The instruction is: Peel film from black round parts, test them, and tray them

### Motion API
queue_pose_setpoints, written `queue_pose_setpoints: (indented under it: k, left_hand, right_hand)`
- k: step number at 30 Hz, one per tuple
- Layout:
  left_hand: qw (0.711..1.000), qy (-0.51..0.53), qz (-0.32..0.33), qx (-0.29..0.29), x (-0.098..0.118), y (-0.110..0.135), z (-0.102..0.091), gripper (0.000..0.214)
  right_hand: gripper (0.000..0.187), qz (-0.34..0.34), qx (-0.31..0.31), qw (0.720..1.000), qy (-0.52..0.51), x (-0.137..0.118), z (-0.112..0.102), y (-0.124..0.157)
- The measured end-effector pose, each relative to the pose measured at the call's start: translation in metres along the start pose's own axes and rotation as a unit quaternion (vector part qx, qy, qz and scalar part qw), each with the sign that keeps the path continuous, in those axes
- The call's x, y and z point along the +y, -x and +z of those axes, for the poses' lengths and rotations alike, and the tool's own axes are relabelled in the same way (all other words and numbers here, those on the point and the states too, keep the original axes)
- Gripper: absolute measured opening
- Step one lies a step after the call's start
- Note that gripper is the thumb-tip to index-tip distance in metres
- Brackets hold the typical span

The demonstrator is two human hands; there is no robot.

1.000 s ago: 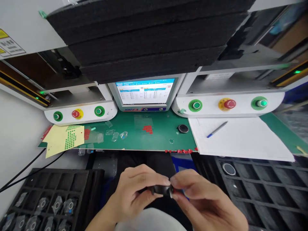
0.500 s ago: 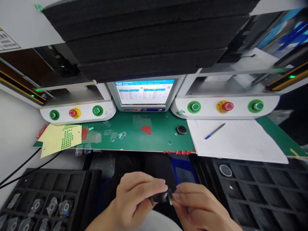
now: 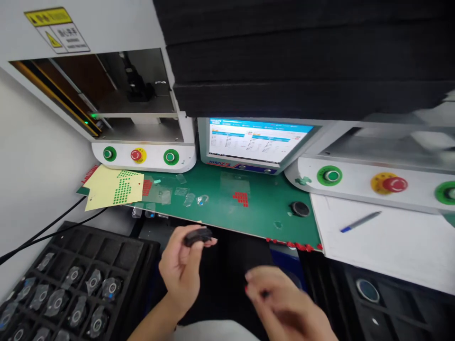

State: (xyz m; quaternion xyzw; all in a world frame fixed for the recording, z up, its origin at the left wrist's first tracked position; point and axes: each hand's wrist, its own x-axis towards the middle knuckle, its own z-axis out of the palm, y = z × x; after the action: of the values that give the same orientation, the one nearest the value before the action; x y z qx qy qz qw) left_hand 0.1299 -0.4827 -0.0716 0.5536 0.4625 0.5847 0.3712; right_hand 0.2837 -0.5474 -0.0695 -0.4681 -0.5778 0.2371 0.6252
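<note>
My left hand [image 3: 181, 272] holds a small black round-bodied device [image 3: 198, 236], which looks like a watch case, tilted between thumb and fingers just in front of the table edge. My right hand [image 3: 280, 298] is apart from it, lower and to the right, with thumb and fingertips pinched together. A tiny red piece [image 3: 246, 288] shows at those fingertips; its kind is too small to make out. On the green table lies a similar round black device [image 3: 300, 209]. Red stickers [image 3: 241, 199] sit in a cluster on the table, and more red bits [image 3: 300, 246] line its front edge.
At left, a black compartment tray [image 3: 106, 237] holds several film-wrapped devices. Another tray [image 3: 401, 315] at right has one round device [image 3: 368, 290]. A monitor [image 3: 261, 142], button panels [image 3: 144, 156], yellow sticker sheet [image 3: 106, 189], paper [image 3: 355, 251] and pen [image 3: 360, 221] lie ahead.
My hands have separated: the left has lifted the black device up and left, while the right has drawn away from it. The camera view has swung left.
</note>
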Motion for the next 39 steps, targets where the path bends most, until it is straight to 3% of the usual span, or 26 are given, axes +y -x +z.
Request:
queue_pose_setpoints:
  k: [2, 3, 6, 9, 13, 19, 23, 26, 30, 33, 37, 39]
  left_hand:
    - [0.993, 0.034, -0.044, 0.109, -0.01, -0.003, -0.009, 0.012]
    - [0.987, 0.04, -0.055, 0.143, -0.013, -0.004, -0.014, 0.014]
    - [0.978, 0.046, -0.082, 0.188, -0.021, -0.008, -0.029, 0.02]
    - [0.974, 0.057, -0.099, 0.193, -0.026, -0.01, -0.042, 0.022]
    - [0.973, 0.073, -0.112, 0.187, -0.029, -0.014, -0.054, 0.023]
    - [0.971, 0.114, -0.163, 0.133, -0.028, -0.02, -0.058, 0.027]
    - [0.964, 0.133, -0.209, 0.101, -0.029, -0.024, -0.056, 0.032]
    - [0.954, 0.117, -0.267, 0.07, -0.032, -0.027, -0.057, 0.034]
    - [0.942, 0.124, -0.31, 0.039, -0.033, -0.026, -0.056, 0.035]
    - [0.928, 0.168, -0.334, 0.003, -0.027, -0.023, -0.049, 0.036]
    - [0.908, 0.207, -0.358, -0.065, -0.018, -0.018, -0.034, 0.037]
    - [0.909, 0.209, -0.353, -0.077, -0.016, -0.014, -0.029, 0.035]
  right_hand:
    - [0.018, 0.028, 0.047, 0.997, 0.051, 0.026, 0.016, -0.006]
    - [0.013, 0.038, 0.041, 0.995, 0.086, 0.04, 0.025, -0.01]
    - [0.013, 0.036, -0.004, 0.988, 0.147, 0.08, 0.057, -0.025]
    - [0.02, 0.013, -0.059, 0.983, 0.174, 0.107, 0.095, -0.036]
    - [0.032, -0.008, -0.12, 0.971, 0.207, 0.126, 0.136, -0.046]
    - [0.034, -0.018, -0.129, 0.959, 0.252, 0.134, 0.161, -0.055]
    - [0.035, -0.024, -0.096, 0.962, 0.253, 0.137, 0.162, -0.06]
    - [0.029, -0.023, -0.038, 0.971, 0.236, 0.13, 0.148, -0.067]
    - [0.032, -0.037, 0.049, 0.978, 0.2, 0.099, 0.116, -0.07]
    - [0.036, -0.094, 0.081, 0.977, 0.172, 0.07, 0.095, -0.061]
    - [0.033, -0.252, 0.007, 0.952, 0.172, 0.042, 0.078, -0.043]
    - [0.029, -0.273, -0.047, 0.947, 0.164, 0.033, 0.073, -0.037]
